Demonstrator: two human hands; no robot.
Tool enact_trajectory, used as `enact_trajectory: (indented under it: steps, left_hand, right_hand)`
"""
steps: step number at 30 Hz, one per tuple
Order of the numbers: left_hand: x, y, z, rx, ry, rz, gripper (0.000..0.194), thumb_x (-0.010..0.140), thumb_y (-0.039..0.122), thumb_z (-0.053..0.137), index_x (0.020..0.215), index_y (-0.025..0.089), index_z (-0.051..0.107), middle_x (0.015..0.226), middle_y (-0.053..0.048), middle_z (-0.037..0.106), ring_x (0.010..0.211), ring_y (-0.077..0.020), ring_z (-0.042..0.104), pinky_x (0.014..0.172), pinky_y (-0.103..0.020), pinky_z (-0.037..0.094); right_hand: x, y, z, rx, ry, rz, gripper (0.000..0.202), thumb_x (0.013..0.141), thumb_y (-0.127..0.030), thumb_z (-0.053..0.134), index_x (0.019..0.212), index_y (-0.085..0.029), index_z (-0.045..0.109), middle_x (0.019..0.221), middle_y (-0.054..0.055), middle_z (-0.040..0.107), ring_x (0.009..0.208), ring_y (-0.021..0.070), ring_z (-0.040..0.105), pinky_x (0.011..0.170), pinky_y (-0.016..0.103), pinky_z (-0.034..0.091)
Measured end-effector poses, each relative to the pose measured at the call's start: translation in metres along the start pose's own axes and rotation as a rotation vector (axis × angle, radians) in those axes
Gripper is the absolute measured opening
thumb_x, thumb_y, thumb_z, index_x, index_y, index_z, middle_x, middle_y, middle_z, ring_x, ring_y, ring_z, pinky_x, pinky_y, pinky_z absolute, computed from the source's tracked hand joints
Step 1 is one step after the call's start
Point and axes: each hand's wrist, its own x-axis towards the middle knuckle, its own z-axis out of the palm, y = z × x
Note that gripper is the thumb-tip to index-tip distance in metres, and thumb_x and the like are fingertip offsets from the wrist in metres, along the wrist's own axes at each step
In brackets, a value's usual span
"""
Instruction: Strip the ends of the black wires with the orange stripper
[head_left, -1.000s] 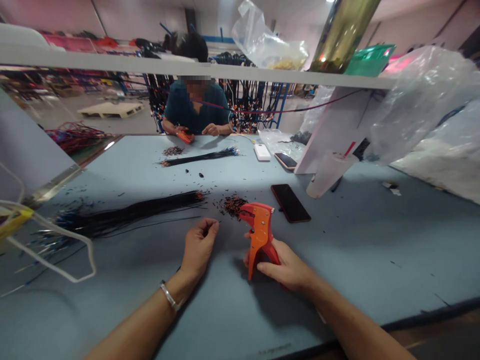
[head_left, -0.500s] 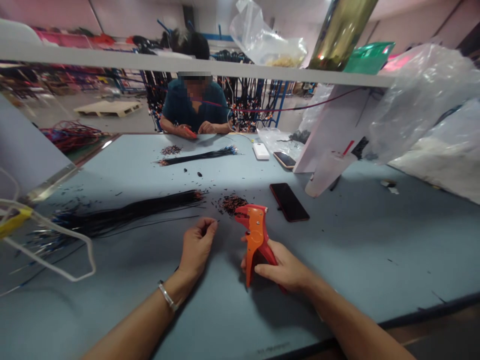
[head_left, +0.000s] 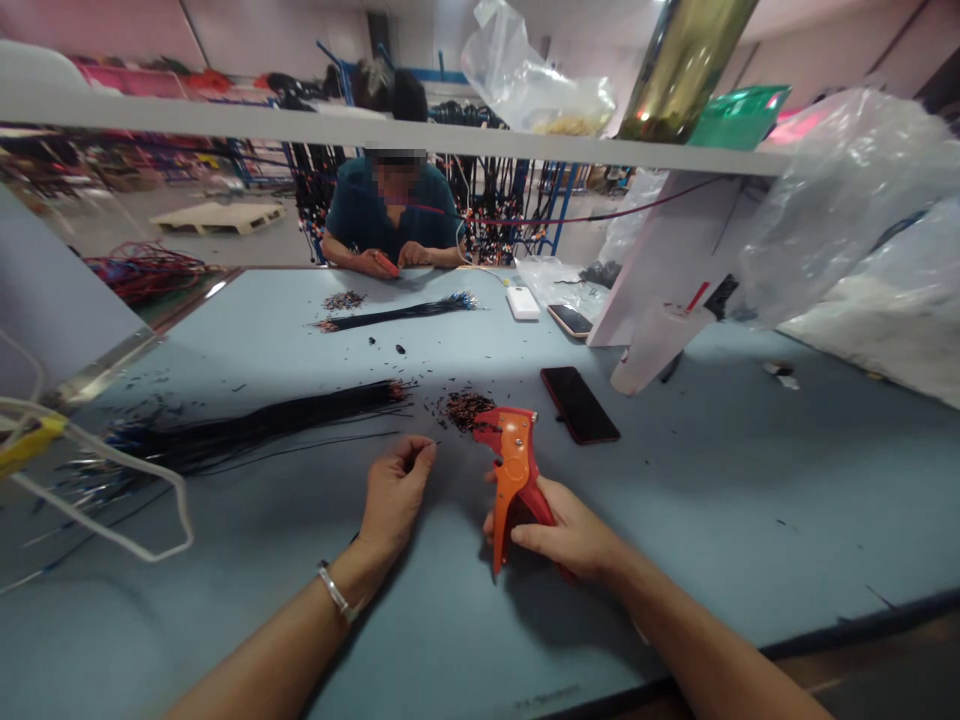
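Note:
Thumb and fingers of my left hand (head_left: 396,490) are pinched on a thin black wire, whose short tip (head_left: 437,443) sticks out to the right. My right hand (head_left: 566,530) grips an orange and red wire stripper (head_left: 514,468), its jaws pointing up and left, apart from the wire tip. Just beyond the jaws lies a pile of dark and copper-coloured wire scraps (head_left: 466,408). Left of my hands a bundle of black wires (head_left: 277,418) lies across the table, with bare copper ends toward the right.
A dark phone (head_left: 579,404) lies right of the stripper, near a tilted plastic cup (head_left: 660,345). Across the table (head_left: 720,520) a person (head_left: 394,225) holds a red tool. A second wire bundle (head_left: 397,314) lies there. A shelf (head_left: 315,124) spans above; a white wire frame (head_left: 180,510) stands left.
The wire stripper has tilted very slightly to the right in my right hand. My left hand has stayed in place. The other person's head and hands have shifted a little.

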Motion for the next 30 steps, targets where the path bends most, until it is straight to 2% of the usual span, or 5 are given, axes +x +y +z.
enact_trajectory:
  steps: [10, 14, 20, 27, 30]
  left_hand:
    - [-0.001, 0.011, 0.000, 0.016, 0.018, 0.002, 0.024, 0.077, 0.039, 0.059, 0.071, 0.015, 0.062, 0.065, 0.001, 0.055, 0.065, -0.0130, 0.048, 0.061, -0.022, 0.039]
    - [-0.001, 0.013, 0.000, 0.004, 0.025, 0.001, 0.022, 0.074, 0.037, 0.060, 0.068, 0.016, 0.061, 0.063, 0.001, 0.054, 0.064, -0.0130, 0.047, 0.061, -0.022, 0.039]
    - [-0.002, 0.012, 0.000, 0.012, 0.036, -0.023, 0.020, 0.074, 0.035, 0.058, 0.067, 0.017, 0.058, 0.061, 0.003, 0.050, 0.060, -0.0118, 0.044, 0.058, -0.022, 0.037]
    - [-0.005, 0.016, 0.002, 0.022, 0.046, 0.039, 0.022, 0.078, 0.038, 0.059, 0.071, 0.017, 0.059, 0.064, 0.003, 0.051, 0.063, -0.0122, 0.045, 0.061, -0.021, 0.037]
    - [-0.006, 0.017, 0.004, 0.029, 0.017, 0.030, 0.023, 0.078, 0.040, 0.058, 0.075, 0.018, 0.063, 0.060, 0.003, 0.050, 0.058, -0.0125, 0.045, 0.059, -0.022, 0.037]
  right_hand:
    - [0.000, 0.000, 0.000, 0.102, -0.017, 0.019, 0.044, 0.069, -0.017, 0.062, 0.111, -0.015, 0.048, 0.091, 0.007, 0.068, 0.076, 0.0202, 0.068, 0.073, 0.038, 0.052]
    - [0.000, 0.001, 0.000, 0.101, -0.021, 0.028, 0.045, 0.069, -0.017, 0.063, 0.111, -0.015, 0.047, 0.092, 0.008, 0.068, 0.081, 0.0218, 0.068, 0.076, 0.039, 0.052]
    - [0.001, -0.002, 0.001, 0.083, -0.012, 0.036, 0.046, 0.069, -0.020, 0.065, 0.111, -0.014, 0.048, 0.090, 0.008, 0.068, 0.078, 0.0214, 0.067, 0.074, 0.038, 0.052]
    - [0.000, 0.001, -0.001, 0.116, -0.037, 0.028, 0.047, 0.070, -0.022, 0.067, 0.113, -0.014, 0.048, 0.092, 0.009, 0.068, 0.079, 0.0213, 0.066, 0.075, 0.038, 0.051]
    - [-0.002, 0.000, -0.002, 0.218, -0.075, -0.029, 0.050, 0.071, -0.024, 0.066, 0.118, -0.015, 0.049, 0.092, 0.009, 0.067, 0.084, 0.0227, 0.065, 0.080, 0.041, 0.049]
